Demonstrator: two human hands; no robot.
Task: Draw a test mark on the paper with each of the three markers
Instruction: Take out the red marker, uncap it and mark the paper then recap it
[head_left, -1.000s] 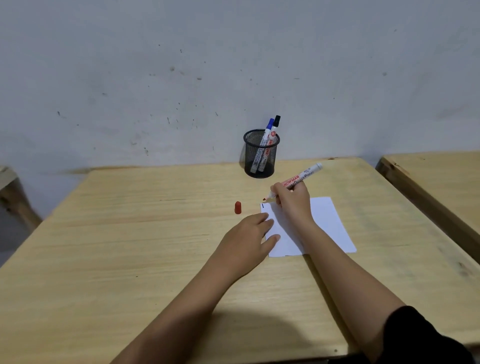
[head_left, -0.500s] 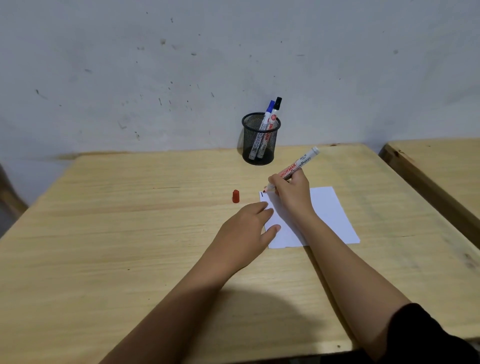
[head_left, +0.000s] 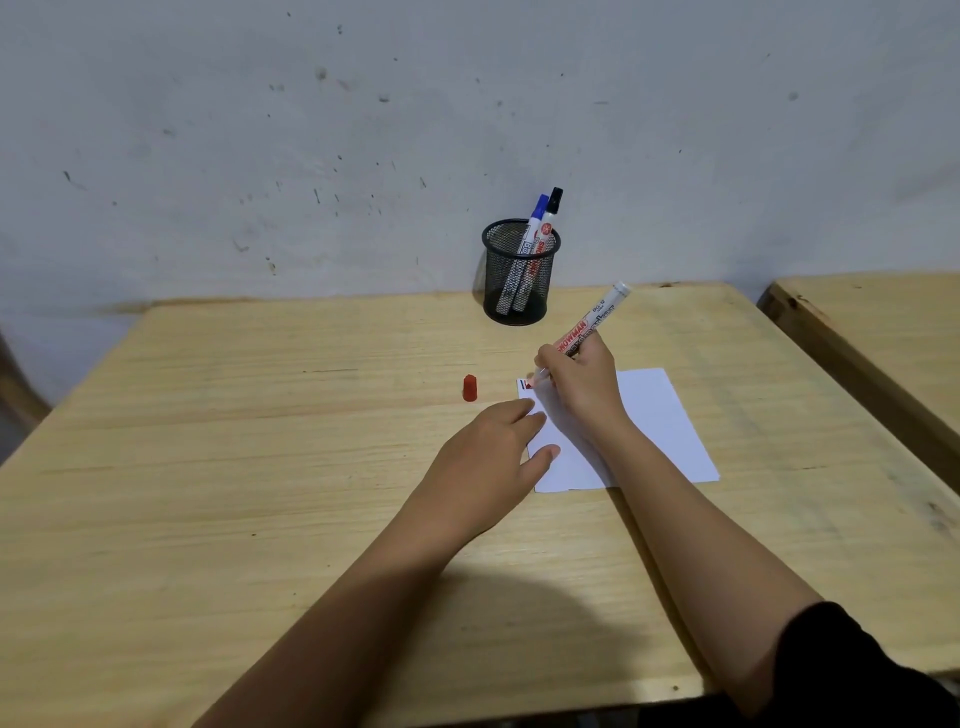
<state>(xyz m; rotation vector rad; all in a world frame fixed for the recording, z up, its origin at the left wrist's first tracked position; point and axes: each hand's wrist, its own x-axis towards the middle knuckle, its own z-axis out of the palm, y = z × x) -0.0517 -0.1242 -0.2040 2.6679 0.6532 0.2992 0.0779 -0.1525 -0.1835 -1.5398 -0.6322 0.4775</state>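
The right hand grips the red marker, tip down at the far-left corner of the paper. The left hand lies open and flat, fingertips on the paper's left edge. The red cap stands on the table; two markers sit in the mesh cup.

Both forearms are bare. The left hand and right hand wear nothing. A black sleeve covers the right upper arm.

Bare table left, red cap (upright) beside paper
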